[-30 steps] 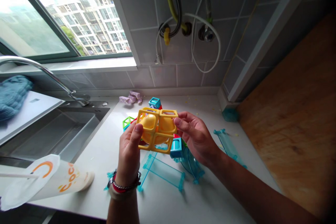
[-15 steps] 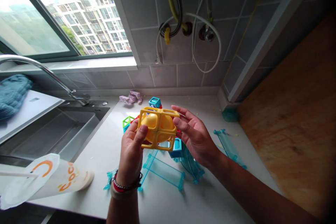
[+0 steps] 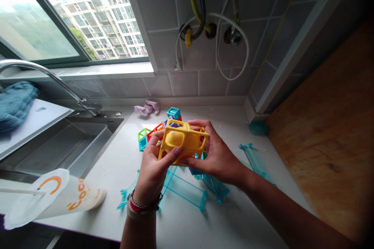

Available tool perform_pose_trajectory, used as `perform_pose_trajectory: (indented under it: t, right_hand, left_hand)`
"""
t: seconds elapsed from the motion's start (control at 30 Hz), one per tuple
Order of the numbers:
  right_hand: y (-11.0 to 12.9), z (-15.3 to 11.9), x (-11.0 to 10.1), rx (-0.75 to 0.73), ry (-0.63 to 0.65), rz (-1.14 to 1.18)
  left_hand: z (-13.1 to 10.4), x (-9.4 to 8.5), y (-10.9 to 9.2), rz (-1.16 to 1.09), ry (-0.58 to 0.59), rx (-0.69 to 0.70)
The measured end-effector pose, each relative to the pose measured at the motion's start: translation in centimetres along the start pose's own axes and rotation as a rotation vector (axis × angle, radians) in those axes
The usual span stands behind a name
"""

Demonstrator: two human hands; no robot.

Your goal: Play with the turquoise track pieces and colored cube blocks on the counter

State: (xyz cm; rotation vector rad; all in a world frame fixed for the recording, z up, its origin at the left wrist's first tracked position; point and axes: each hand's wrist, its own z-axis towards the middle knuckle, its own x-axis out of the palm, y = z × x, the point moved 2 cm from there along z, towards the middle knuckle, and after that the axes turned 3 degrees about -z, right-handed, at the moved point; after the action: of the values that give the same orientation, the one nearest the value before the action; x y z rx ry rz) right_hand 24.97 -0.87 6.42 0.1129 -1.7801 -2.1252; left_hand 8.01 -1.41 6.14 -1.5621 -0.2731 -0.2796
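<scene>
A yellow plastic block piece [image 3: 187,140], made of open square frames with rounded bulges inside, is held up above the counter. My left hand [image 3: 156,159] grips its left side, thumb across the lower front. My right hand [image 3: 214,155] holds its right side, with the thumb underneath and fingers behind. Behind and left of the piece lie coloured frame blocks [image 3: 143,140] in green, blue, red and purple, partly hidden. Beneath the hands, clear teal track pieces [image 3: 187,190] rest on the counter, and a curved teal piece [image 3: 214,186] lies beside them.
A drink cup [image 3: 84,194] stands at the front left, near the sink [image 3: 73,144] and faucet [image 3: 58,81]. Lilac pieces [image 3: 147,107] lie at the back of the white counter [image 3: 242,218]. Another teal track [image 3: 255,163] lies right, near a wooden panel [image 3: 327,124].
The yellow piece has turned and moved slightly right. My right hand has closed further around its right side, and my left thumb now lies lower across the front.
</scene>
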Motion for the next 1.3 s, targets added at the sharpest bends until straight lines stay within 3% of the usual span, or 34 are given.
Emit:
perform_pose_trajectory:
  t: [0.3, 0.6, 0.8, 0.97, 1.17, 1.3]
  right_hand:
    - [0.1, 0.0, -0.2, -0.031, -0.008, -0.158]
    - [0.9, 0.2, -1.1, -0.016, 0.005, -0.268]
    - [0.5, 0.1, -1.0, -0.035, 0.006, -0.33]
    - [-0.4, 0.1, -0.6, -0.053, -0.004, -0.221]
    - [0.0, 0.1, -0.8, -0.066, -0.021, -0.091]
    - [0.1, -0.2, -0.3, -0.081, -0.149, -0.066]
  left_hand:
    - [-0.5, 1.3, 0.2, -0.052, -0.057, 0.011]
    - [-0.6, 1.5, 0.8, -0.094, -0.002, 0.02]
    - [-0.8, 1.4, 1.5, -0.069, -0.043, 0.05]
    - [-0.8, 1.3, 1.7, -0.129, 0.002, 0.006]
    - [-1.1, 2.6, 0.9, -0.101, 0.042, -0.003]
    - [-1.2, 3.2, 1.2, -0.054, 0.043, 0.005]
